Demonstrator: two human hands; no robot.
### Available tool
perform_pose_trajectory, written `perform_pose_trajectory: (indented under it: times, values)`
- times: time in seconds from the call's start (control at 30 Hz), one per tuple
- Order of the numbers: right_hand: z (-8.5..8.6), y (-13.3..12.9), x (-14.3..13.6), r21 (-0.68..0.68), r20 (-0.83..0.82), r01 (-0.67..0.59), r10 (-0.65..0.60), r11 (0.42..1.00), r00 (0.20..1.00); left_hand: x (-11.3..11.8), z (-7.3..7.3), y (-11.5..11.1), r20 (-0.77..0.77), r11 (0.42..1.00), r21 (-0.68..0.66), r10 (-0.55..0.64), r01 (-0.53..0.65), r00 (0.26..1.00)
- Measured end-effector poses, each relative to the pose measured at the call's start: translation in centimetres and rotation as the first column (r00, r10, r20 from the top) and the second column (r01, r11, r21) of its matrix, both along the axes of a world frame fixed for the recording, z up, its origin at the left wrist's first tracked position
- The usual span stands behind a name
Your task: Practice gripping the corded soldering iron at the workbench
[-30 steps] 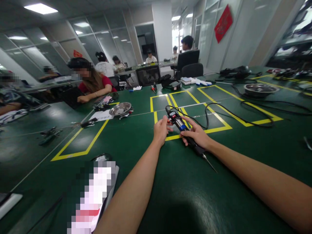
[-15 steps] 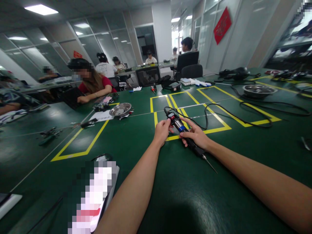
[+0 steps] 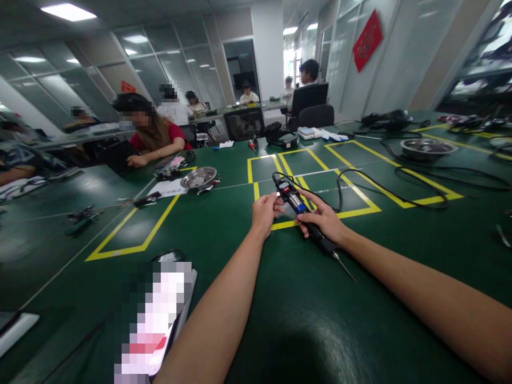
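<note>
Reader: What is the grip holding, and where?

Author: The right hand [image 3: 326, 223] is grasping a slim black cylindrical tool [image 3: 296, 202] with a silver metal barrel and a blue band. The tool is slanting over the dark green table [image 3: 296, 309], its thin metal shaft [image 3: 344, 268] projecting on the near side of the grip.

Reader: And the left hand?

Author: The left hand [image 3: 264, 216] is curling its fingers beside the tool's far end, left of the grip. Whether it is pinching a part there, I cannot tell.

Reader: What is surrounding them?

Author: A black flexible cord [image 3: 341, 196] is looping from the far end and running rightward beyond the grip. Yellow tape outlines [image 3: 358, 214] are marking the tabletop just beyond. Farther out, a round silver metal bowl [image 3: 428, 154] is standing to the right of the grip, and a shallow silver metal dish [image 3: 199, 178] is resting to its left. Past that dish, a person in a red top [image 3: 179, 136] is sitting.
</note>
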State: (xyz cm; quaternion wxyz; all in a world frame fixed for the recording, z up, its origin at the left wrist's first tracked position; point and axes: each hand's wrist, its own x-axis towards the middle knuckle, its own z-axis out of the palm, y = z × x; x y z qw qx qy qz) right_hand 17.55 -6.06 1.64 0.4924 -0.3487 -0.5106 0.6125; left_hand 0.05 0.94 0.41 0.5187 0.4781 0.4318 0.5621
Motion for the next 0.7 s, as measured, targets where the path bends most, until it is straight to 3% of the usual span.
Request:
perform_pose_trajectory:
  times: [0.7]
  values:
    - [0.24, -0.24, 0.13, -0.007, -0.022, 0.006, -0.006, 1.000, 1.000, 0.02, 0.61, -0.13, -0.042, 0.997, -0.070, -0.040, 0.037, 0.998]
